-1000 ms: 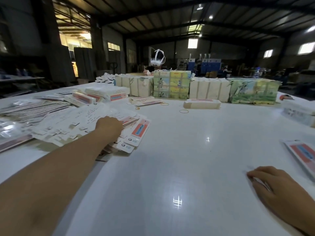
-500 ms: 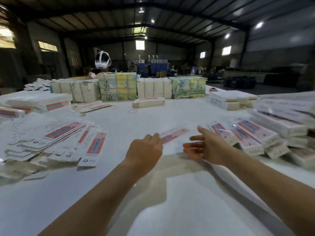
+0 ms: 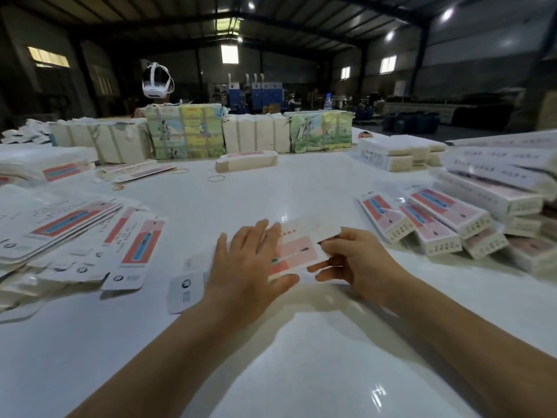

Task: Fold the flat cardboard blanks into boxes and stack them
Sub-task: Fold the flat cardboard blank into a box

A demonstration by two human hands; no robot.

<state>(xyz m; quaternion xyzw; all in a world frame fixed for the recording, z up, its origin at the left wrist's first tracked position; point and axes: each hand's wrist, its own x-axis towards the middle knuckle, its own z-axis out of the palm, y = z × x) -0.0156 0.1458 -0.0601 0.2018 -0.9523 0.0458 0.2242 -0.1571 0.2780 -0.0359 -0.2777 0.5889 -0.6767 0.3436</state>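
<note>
While the left hand [image 3: 247, 263] lies flat on the blank [image 3: 297, 251], right hand [image 3: 358, 260] pinches its edge (firm grip)

Near table [image 3: 301, 372] bare between forearms, free passage there. Left: spread pile of flat blanks [image 3: 75, 236] blocks sideways reach. Right: folded boxes [image 3: 446, 224] stacked, heap rising toward far right. Centre lane beyond hands open up to rubber band [image 3: 216, 178] and single box [image 3: 245, 160]. Far edge walled by row of bundled packs [image 3: 187, 131].
</note>
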